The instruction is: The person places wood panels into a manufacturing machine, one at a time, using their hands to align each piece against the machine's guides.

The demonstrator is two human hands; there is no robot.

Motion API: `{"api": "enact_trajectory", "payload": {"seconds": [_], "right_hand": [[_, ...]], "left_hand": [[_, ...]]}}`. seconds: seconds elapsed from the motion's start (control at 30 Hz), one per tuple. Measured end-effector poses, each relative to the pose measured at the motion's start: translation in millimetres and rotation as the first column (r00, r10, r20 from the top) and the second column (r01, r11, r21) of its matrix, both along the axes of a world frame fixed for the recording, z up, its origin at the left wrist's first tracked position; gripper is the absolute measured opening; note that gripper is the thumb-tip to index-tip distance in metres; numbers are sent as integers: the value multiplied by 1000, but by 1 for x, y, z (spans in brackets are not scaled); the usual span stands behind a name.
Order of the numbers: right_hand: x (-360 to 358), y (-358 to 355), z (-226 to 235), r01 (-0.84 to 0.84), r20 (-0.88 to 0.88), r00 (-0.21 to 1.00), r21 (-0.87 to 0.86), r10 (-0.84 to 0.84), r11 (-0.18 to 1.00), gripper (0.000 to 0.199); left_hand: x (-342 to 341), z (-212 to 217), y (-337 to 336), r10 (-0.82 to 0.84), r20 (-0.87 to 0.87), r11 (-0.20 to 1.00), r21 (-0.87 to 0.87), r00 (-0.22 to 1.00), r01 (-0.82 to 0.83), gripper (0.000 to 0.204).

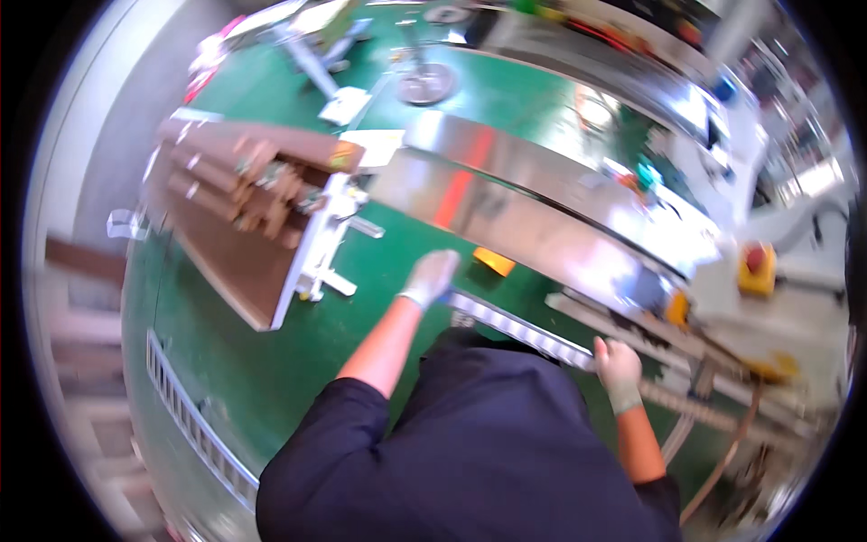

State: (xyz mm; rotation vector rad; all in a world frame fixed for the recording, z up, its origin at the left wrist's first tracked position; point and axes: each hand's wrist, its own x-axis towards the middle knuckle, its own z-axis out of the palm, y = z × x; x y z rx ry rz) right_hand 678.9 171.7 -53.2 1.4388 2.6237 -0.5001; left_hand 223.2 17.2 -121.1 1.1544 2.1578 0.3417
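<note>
A long slotted metal strip (524, 330), pale with evenly spaced openings, spans the space in front of my waist. My left hand (430, 275), in a whitish glove, is closed around its left end. At the other end my right hand (619, 365), gloved too, grips the strip with the thumb uppermost. The strip slopes down from left to right in view. Motion blur smears the left fingers, and the strip's ends are hidden in the hands.
A long shiny metal bench (533, 203) with a red band runs ahead. At left stands a cart (230, 257) stacked with brown pieces. A slotted rack (194, 425) lies lower left on the green floor (244, 379). A yellow box with a red button (757, 268) sits right.
</note>
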Motion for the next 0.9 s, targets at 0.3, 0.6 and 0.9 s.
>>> {"api": "enact_trajectory", "payload": {"seconds": [0.3,0.6,0.9], "right_hand": [[-154,-57,12,-134,-190,973,16,135,991,47],[-170,-58,17,-55,-147,988,-26,50,998,44],[-173,-57,10,-9,-96,995,-60,3,998,44]], "left_hand": [[-160,9,-102,576,-253,817,210,777,-537,46],[-468,64,-285,863,496,-362,467,-99,-807,44],[-497,51,-272,812,533,-363,140,-240,-921,33]]}}
